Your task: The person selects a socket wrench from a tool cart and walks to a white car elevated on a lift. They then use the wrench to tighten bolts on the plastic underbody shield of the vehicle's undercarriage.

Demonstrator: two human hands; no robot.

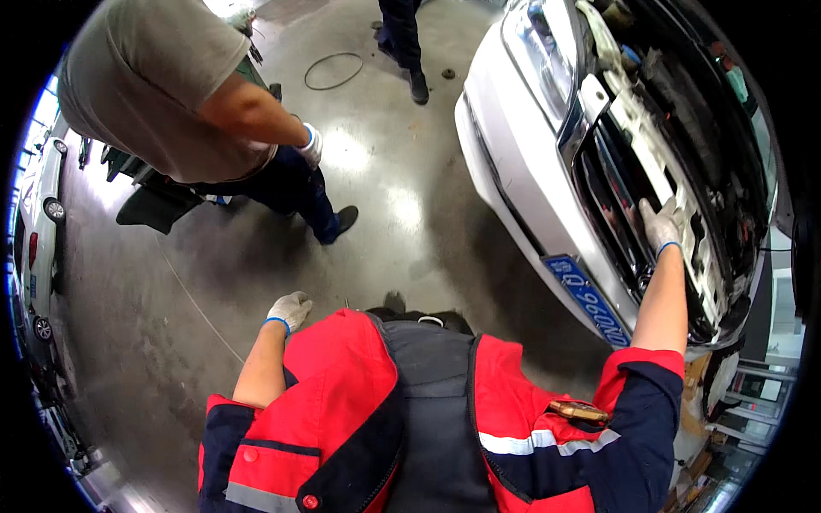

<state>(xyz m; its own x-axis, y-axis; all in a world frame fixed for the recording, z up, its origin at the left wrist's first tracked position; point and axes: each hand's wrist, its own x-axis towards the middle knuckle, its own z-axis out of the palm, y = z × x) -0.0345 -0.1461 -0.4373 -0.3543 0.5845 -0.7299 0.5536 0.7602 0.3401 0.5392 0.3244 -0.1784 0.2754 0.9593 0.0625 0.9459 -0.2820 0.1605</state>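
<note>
- grey floor (402, 265): smooth, shiny where light falls on it, spread under everything.
- white car (526, 158): at the right, just beside the person, its front end angled toward them; the bodywork is glossy, and the dark engine bay (684, 111) lies open to view.
- second car (41, 235): pale, far off at the left edge, with a red rear light.
- co-worker (158, 94): upper left, in a grey-brown shirt, dark trousers and a pale glove, well apart from the white car.
- grille (611, 184): black, with long glossy slats, set in the white car's nose.
- pale bar (646, 145): runs along the top of the nose, behind the grille, with holes in it.
- headlight (543, 60): clear and shiny, at the far corner.
- number plate (586, 295): blue with white marks, on the near bumper.
- right hand (663, 227): in a pale blue-cuffed glove, laid on the pale bar by the grille, fingers slightly spread; cannot tell if it grips.
- left hand (291, 311): gloved alike, away from the white car over the floor, fingers loosely bent; cannot tell how far closed, and nothing shows in it.
</note>
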